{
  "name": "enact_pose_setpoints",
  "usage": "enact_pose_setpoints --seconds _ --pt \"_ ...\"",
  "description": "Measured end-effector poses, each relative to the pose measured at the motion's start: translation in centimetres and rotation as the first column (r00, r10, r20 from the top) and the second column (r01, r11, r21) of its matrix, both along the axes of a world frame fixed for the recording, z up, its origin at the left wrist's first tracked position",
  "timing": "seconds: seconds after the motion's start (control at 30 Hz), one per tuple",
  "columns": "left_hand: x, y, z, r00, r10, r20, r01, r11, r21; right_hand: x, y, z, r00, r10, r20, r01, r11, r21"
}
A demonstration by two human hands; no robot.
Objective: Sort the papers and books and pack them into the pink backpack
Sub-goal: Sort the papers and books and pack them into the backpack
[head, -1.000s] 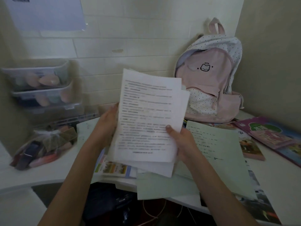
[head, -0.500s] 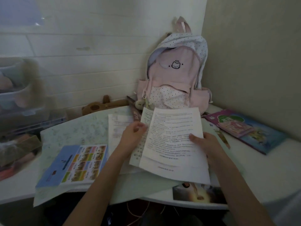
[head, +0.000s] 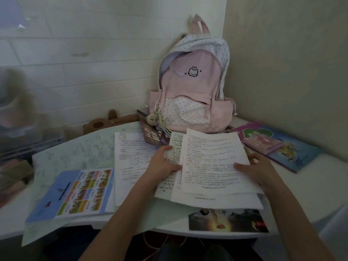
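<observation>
Lowered since earlier, the limp, light printed sheets (head: 212,162) are pinched at both side edges by the left hand (head: 162,166) and right hand (head: 258,170); best squared and gripped there before the pink backpack (head: 190,91)

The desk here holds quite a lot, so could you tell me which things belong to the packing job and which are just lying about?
Job:
pink backpack
printed sheets, held by left hand and right hand
form sheet
blue leaflet
colourful book

Lying about:
brown plush toy
plastic drawers, blurred
</observation>
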State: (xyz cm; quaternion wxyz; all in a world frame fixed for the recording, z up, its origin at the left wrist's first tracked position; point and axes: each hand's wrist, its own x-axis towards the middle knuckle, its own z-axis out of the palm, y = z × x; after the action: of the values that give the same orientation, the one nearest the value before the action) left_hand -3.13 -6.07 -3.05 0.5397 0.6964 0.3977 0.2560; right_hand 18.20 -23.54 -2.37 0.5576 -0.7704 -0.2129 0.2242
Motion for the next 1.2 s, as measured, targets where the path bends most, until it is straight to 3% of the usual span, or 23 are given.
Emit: enact_pose_setpoints --seconds 0.13,0.23,0.33,0.47,0.63,0.67,0.77,0.93,1.0,1.07,1.13,1.2 --pt "1.5 -0.2 -0.4 0.997 0.067 0.038 -0.069 0.997 0.037 1.0 -0.5 -0.3 0.981 -0.068 0.179 0.084 0.993 -0.082" --pt "3.0 -0.8 -0.5 0.998 0.057 0.022 -0.06 0.989 0.136 1.0 -0.4 -0.3 0.936 -0.043 0.35 0.094 0.987 -0.131" --pt "3.7 -1.8 -0.8 0.997 0.073 -0.033 -0.063 0.967 0.249 0.9 0.0 -0.9 0.906 -0.053 0.421 0.134 0.977 -0.164" --pt "4.2 -2.4 -1.4 0.997 0.051 0.054 -0.066 0.944 0.323 0.9 0.2 -1.2 0.944 -0.056 0.325 0.123 0.974 -0.189" --pt "6.1 -3.0 -0.8 0.985 -0.137 0.108 0.122 0.983 0.136 0.3 0.0 -1.2 0.958 -0.01 0.285 0.057 0.986 -0.157" --pt "6.6 -3.2 -1.0 0.984 -0.161 0.073 0.149 0.977 0.151 0.0 0.0 -1.3 0.953 0.01 0.302 0.041 0.986 -0.159" --pt "7.4 -3.4 -2.0 0.962 -0.086 -0.26 0.189 0.895 0.403 -0.4 0.0 -1.9 0.948 -0.022 0.318 0.06 0.992 -0.11" --pt "7.1 -2.6 -2.5 0.833 0.153 -0.532 0.105 0.9 0.424 -0.3 0.3 -2.0 0.963 -0.161 0.215 0.177 0.982 -0.059" --pt "7.0 -2.4 -2.2 0.896 0.097 -0.434 0.113 0.894 0.433 -0.5 0.3 -2.3 0.953 -0.15 0.263 0.175 0.982 -0.076" --pt "6.6 -2.0 -1.6 0.994 -0.014 -0.112 0.054 0.928 0.368 -0.6 0.3 -2.5 0.944 -0.124 0.307 0.155 0.985 -0.078" --pt "5.9 -1.7 -0.6 0.988 -0.039 0.148 0.02 0.991 0.131 -0.6 0.2 -2.7 0.956 -0.085 0.28 0.101 0.994 -0.046" --pt "5.6 -1.6 -0.2 0.958 0.001 0.286 0.052 0.983 -0.177 -0.5 0.1 -2.6 0.979 -0.051 0.2 0.047 0.999 0.023"
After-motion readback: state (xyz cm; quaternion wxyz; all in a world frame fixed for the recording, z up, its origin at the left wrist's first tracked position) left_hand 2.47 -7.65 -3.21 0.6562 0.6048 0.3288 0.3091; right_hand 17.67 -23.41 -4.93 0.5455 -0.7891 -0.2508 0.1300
